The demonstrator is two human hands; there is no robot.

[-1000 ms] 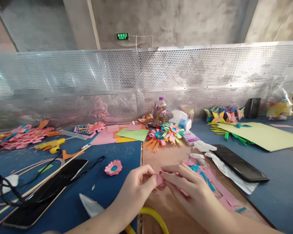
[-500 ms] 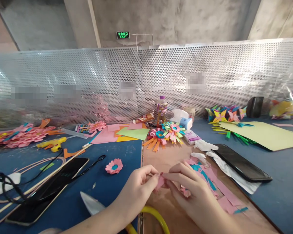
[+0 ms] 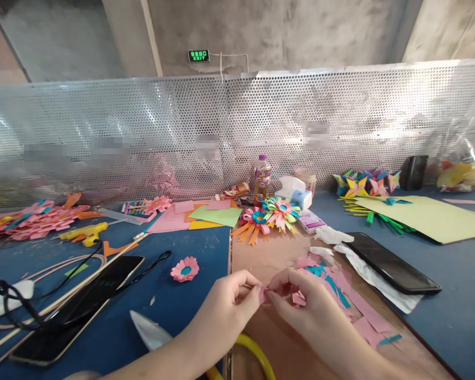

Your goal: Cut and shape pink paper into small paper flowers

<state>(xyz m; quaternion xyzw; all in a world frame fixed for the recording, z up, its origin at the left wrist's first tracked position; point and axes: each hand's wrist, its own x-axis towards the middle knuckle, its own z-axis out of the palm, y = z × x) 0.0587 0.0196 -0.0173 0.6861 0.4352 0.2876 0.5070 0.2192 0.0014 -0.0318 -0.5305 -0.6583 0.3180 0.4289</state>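
One pair of scissors [image 3: 152, 333] lies nearest you, its middle hidden under your left forearm [image 3: 174, 354], so the arm stands in the way of it. Just beyond, your left hand [image 3: 231, 301] and right hand [image 3: 306, 303] meet above the brown board [image 3: 261, 256]. Each has thumb and forefinger pinching a small pink paper [image 3: 263, 294] between them, the other fingers curled.

Pink and blue scraps [image 3: 340, 295] crowd the board beside your right hand, partly behind it. On your left lie a phone [image 3: 83, 306], a cable [image 3: 158, 262] crossing it and a stick [image 3: 114, 257] alongside; a pink flower [image 3: 185, 269] sits between them and your left hand. Over on your right is a second phone [image 3: 393, 264], next to white tissue [image 3: 380, 282].

Farther off, you have a yellow glue gun [image 3: 89, 233], coloured sheets [image 3: 217, 215], streamered flowers [image 3: 283, 210] and an upright bottle [image 3: 262, 182].

Blue tabletop [image 3: 206, 309] flanks the board on both sides. A perforated metal panel [image 3: 162, 116] closes off the back; above it, a green exit sign [image 3: 198, 56] shows on the concrete wall [image 3: 281, 31].
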